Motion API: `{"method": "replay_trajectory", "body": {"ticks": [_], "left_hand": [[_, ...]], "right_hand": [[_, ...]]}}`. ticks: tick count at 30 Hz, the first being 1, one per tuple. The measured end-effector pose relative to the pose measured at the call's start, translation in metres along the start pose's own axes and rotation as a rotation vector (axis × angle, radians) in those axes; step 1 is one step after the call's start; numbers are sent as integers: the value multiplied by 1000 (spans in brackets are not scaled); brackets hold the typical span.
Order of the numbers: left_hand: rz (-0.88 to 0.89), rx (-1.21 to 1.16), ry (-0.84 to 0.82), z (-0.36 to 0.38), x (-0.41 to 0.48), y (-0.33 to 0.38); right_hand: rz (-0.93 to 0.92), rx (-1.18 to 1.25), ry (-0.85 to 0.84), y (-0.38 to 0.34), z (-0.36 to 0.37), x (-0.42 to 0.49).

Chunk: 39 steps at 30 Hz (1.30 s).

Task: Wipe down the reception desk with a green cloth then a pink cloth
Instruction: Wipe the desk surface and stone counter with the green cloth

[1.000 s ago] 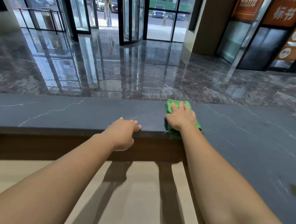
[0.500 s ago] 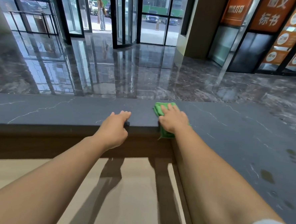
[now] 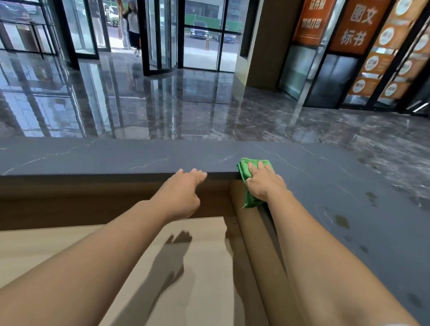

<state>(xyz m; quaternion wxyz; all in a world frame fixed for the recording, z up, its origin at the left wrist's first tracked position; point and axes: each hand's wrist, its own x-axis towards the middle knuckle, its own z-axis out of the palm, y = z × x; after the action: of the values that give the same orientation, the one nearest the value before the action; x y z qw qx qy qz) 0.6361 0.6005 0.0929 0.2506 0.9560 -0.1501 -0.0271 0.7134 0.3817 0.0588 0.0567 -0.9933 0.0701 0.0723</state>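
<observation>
The reception desk has a dark grey stone top (image 3: 108, 161) that bends round a corner toward the right. A green cloth (image 3: 246, 168) lies at the inner corner, partly hanging over the near edge. My right hand (image 3: 264, 182) presses flat on the cloth with straight fingers. My left hand (image 3: 182, 193) rests its fingertips on the near edge of the stone top, just left of the cloth, and holds nothing. No pink cloth is in view.
Below the stone top runs a brown wooden face (image 3: 80, 200), then a pale lower work surface (image 3: 189, 274). Wet spots (image 3: 341, 221) mark the right stretch of the top. Beyond lies a glossy marble lobby floor (image 3: 187, 105), with glass doors and people (image 3: 131, 24) outside.
My right hand has drawn the green cloth back toward the near edge at the corner, so that it now hangs over. My left hand has slid along the edge with it.
</observation>
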Motion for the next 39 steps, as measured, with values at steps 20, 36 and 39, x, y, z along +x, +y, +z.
{"method": "replay_trajectory", "body": {"ticks": [20, 36, 39], "left_hand": [[131, -9, -96, 33, -84, 82], [-181, 76, 0, 102, 31, 168], [-235, 121, 2, 109, 39, 175]], "right_hand": [[-50, -28, -91, 36, 7, -119], [-519, -102, -107, 93, -13, 8], [-574, -107, -92, 94, -11, 20]]}}
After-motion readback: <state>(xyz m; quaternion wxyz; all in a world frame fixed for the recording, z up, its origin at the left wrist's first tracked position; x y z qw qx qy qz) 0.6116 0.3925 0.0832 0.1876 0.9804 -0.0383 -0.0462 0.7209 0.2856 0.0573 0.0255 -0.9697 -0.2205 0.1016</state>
